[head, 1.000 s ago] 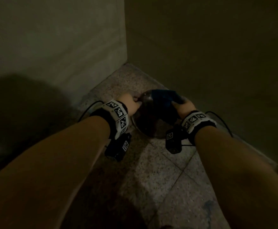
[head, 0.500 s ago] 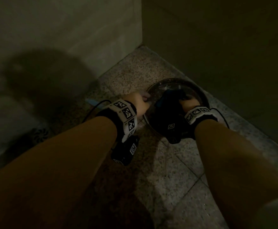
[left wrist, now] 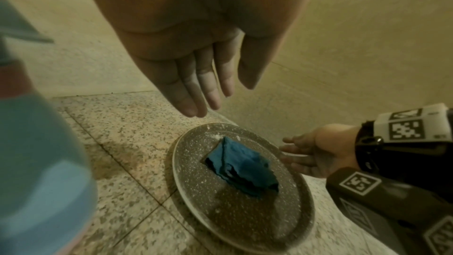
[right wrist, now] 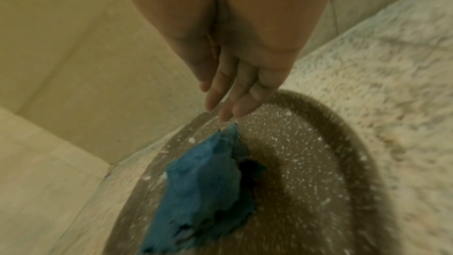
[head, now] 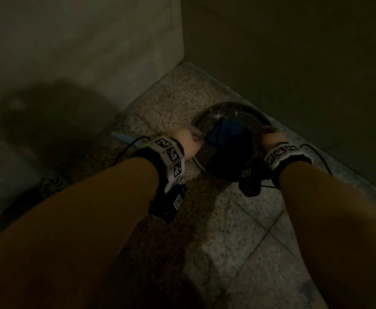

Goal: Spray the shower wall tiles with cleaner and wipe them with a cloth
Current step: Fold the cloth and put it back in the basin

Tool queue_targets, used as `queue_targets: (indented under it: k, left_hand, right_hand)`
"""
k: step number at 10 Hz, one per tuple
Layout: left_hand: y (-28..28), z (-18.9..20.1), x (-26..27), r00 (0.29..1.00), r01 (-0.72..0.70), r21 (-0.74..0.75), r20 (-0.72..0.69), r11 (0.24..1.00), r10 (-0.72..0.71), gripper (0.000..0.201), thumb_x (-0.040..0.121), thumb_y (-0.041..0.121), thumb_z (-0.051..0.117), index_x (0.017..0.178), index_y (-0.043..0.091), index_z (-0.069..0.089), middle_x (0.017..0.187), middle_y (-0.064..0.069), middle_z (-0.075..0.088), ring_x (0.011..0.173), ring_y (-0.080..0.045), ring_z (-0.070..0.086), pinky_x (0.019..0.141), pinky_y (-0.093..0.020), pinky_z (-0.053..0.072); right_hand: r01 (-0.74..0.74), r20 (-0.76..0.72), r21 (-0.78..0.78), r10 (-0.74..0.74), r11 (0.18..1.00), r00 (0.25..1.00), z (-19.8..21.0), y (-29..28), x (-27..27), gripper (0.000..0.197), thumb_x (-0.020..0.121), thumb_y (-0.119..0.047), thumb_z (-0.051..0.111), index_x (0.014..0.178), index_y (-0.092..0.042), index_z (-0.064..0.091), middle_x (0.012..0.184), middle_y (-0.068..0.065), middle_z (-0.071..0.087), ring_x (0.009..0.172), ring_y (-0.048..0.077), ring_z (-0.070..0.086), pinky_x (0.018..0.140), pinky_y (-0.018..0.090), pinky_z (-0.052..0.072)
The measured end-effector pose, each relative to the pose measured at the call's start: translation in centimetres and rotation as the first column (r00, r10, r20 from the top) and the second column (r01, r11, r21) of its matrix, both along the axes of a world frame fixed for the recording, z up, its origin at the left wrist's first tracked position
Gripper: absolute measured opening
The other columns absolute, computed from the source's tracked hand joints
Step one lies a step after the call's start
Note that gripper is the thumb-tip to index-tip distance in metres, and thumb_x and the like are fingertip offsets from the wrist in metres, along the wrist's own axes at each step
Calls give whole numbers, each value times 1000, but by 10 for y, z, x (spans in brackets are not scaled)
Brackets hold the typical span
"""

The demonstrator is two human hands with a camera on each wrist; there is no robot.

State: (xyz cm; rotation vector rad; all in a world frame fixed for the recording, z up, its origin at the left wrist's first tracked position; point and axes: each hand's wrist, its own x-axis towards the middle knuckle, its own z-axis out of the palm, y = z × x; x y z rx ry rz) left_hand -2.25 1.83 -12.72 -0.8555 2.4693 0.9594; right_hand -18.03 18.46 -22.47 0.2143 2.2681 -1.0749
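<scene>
A blue cloth lies crumpled in a dark speckled bowl on the floor, in the corner of the beige tiled walls. My left hand hovers at the bowl's left rim with straight fingers, holding nothing. My right hand is open at the right rim, its fingertips just over the cloth's far corner. A pale blue spray bottle stands blurred close by my left wrist; only a sliver of the bottle shows in the head view.
The floor is speckled granite tile with grout lines. A round floor drain sits at the left, near the wall. The second wall runs close behind the bowl on the right. Cables trail from both wrist cameras.
A second ago both hands held the cloth over the bowl. Then the right hand pushed it down into the bowl. Now the cloth lies loose and both hands have let go.
</scene>
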Motion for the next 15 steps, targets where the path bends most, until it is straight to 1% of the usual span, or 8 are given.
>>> queue_targets:
  k: [2, 4, 6, 7, 8, 10, 14, 15]
  left_hand:
    - [2, 13, 31, 999, 44, 56, 1, 997, -45, 34, 95, 11, 46, 128, 11, 58, 131, -8, 58, 122, -24, 53, 103, -28, 38]
    - [-18, 16, 91, 992, 106, -6, 71, 994, -105, 32, 97, 17, 44, 126, 15, 57, 132, -6, 56, 116, -25, 55, 92, -30, 44]
    - [-48, 9, 138, 984, 84, -45, 159, 995, -76, 28, 96, 13, 44, 115, 8, 63, 129, -11, 58, 100, -20, 52, 83, -29, 41]
    - [-57, 5, 155, 976, 74, -82, 212, 994, -55, 22, 96, 15, 43, 99, 5, 63, 121, -15, 62, 91, -24, 54, 76, -31, 42]
    - [-62, -1, 169, 988, 26, -168, 154, 985, 0, 33, 96, 17, 44, 123, 7, 59, 128, -12, 59, 114, -26, 57, 91, -30, 44]
    - [-69, -21, 184, 978, 95, -222, 200, 971, -50, 35, 96, 20, 46, 128, 14, 55, 133, -8, 55, 120, -29, 54, 99, -35, 46]
    - [-85, -65, 175, 965, 8, -156, 261, 988, 34, 35, 87, 33, 51, 120, 28, 60, 136, -8, 53, 116, -38, 54, 97, -54, 46]
    - [-69, -35, 184, 963, 55, -167, 271, 984, -8, 31, 95, 21, 47, 123, 16, 60, 130, -11, 57, 115, -34, 55, 98, -48, 46]
  right_hand:
    - [-126, -33, 17, 127, 992, 991, 39, -18, 35, 27, 99, -15, 39, 119, -17, 57, 119, 8, 61, 93, 22, 54, 72, 28, 44]
    - [-466, -102, 121, 478, 876, 872, 85, -68, 89, 32, 100, -23, 39, 123, -10, 57, 129, 14, 56, 115, 32, 53, 98, 40, 42]
    - [-618, -167, 113, 628, 778, 760, 103, -121, 147, 47, 98, -43, 39, 122, -6, 55, 121, 13, 62, 97, 24, 57, 80, 30, 41]
    - [-650, -189, 125, 661, 749, 726, 102, -143, 172, 53, 93, -47, 48, 132, -11, 47, 132, 9, 55, 116, 27, 54, 91, 33, 43]
    - [-681, -205, 155, 698, 716, 687, 96, -160, 193, 56, 90, -40, 57, 137, -12, 43, 136, 9, 52, 121, 28, 51, 98, 37, 43]
    - [-583, -267, 207, 619, 786, 739, 83, -172, 213, 47, 87, -27, 65, 127, -8, 48, 126, 15, 57, 115, 31, 54, 91, 38, 45]
    - [-608, -205, 327, 682, 724, 702, 78, -162, 221, 44, 97, -28, 45, 135, -7, 38, 131, 16, 52, 117, 30, 53, 97, 39, 46]
    - [-610, -228, 276, 667, 743, 709, 76, -157, 223, 43, 97, -28, 46, 134, -7, 39, 131, 16, 53, 117, 30, 53, 96, 38, 45]
